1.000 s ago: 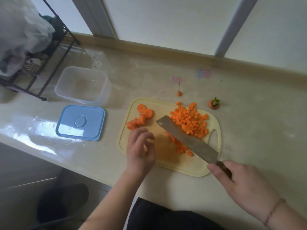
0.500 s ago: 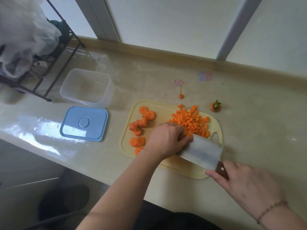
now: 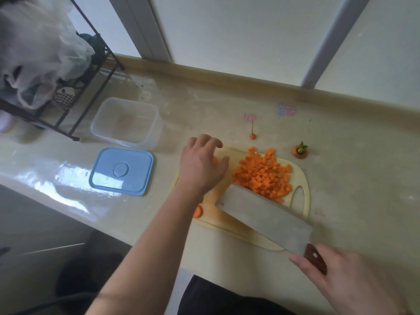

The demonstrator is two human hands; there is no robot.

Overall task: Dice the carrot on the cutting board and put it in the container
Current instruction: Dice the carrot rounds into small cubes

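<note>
We find the right hand [image 3: 354,283] clamped on the knife [image 3: 266,217] handle, its blade now lying flat at the near edge of the diced carrot [image 3: 261,176] on the cutting board [image 3: 303,201]. The left hand [image 3: 202,167], fingers apart, has left the blade and reached across the slices; one slice [image 3: 198,211] shows. Dicing appears unfinished. The container [image 3: 126,122] beyond on the tabletop [image 3: 363,178] holds no carrot. No legible writing.

Diced carrot [image 3: 263,176] on the cutting board [image 3: 302,201] — container [image 3: 127,122] (lid [image 3: 121,171] before it) left.
</note>
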